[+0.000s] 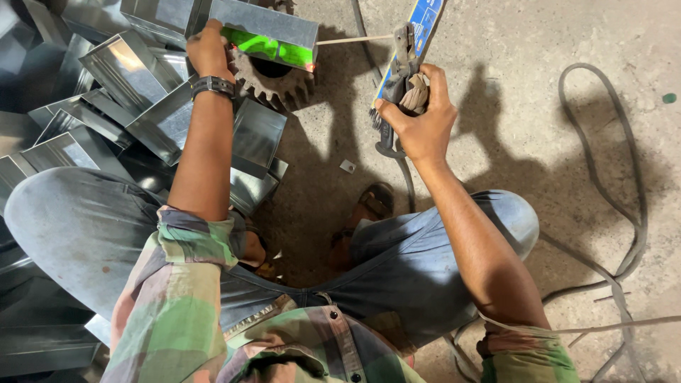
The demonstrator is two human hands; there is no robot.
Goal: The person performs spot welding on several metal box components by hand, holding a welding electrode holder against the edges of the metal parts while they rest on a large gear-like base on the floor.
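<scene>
My left hand (pixel 208 48) rests on the near edge of a shiny sheet-metal box (pixel 266 34) that sits on a large toothed gear (pixel 278 84); green light reflects on the box's side. My right hand (pixel 423 117) is shut on a welding electrode holder (pixel 394 78), held together with a flat blue-edged shield (pixel 420 28). A thin welding rod (pixel 352 40) sticks out from the holder toward the box, its tip close to the box's right end. A black watch is on my left wrist.
Several sheet-metal boxes (pixel 131 67) are heaped on the left and under my left arm. Black cables (pixel 633 184) loop over the concrete floor on the right. A small metal scrap (pixel 347 166) lies near my sandalled foot (pixel 370 206).
</scene>
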